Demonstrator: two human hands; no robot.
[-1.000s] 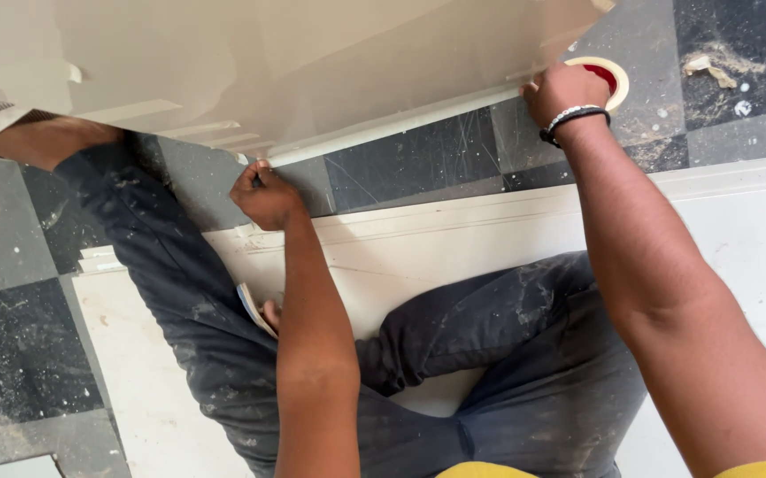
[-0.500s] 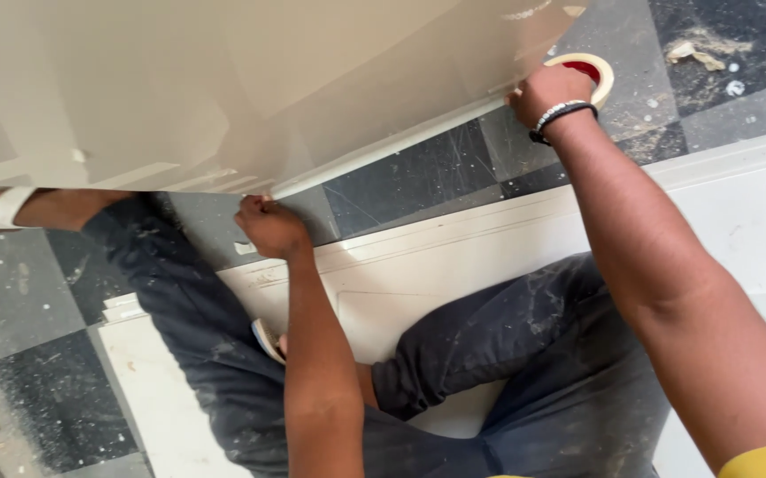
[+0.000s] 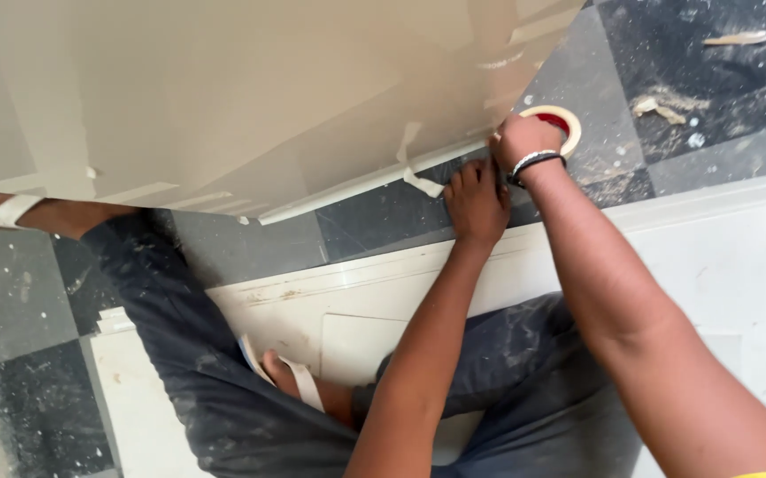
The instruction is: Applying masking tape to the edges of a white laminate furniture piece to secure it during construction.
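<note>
Both hands work at the lower edge of a large beige painted panel (image 3: 223, 97), at about 1 o'clock in view.

Left hand (image 3: 476, 204) reaches up from 6 o'clock, forearm straight, palm down, fingers together and flat, tips pressing a strip of cream masking tape (image 3: 418, 177) on the panel's edge. Right hand (image 3: 524, 142) comes in from 5 o'clock, wrist bent, fingers curled tight on one round roll of cream masking tape with a red core (image 3: 555, 124), just beside the left hand; one black-and-white wristband (image 3: 533, 164) on its wrist. Count: two hands, one roll, one panel, two white sandals (image 3: 299, 381) visible. White moulded board (image 3: 710, 257) lies on the grey and black tiled floor (image 3: 701, 80) under the person's dark trousers (image 3: 179, 354).
</note>
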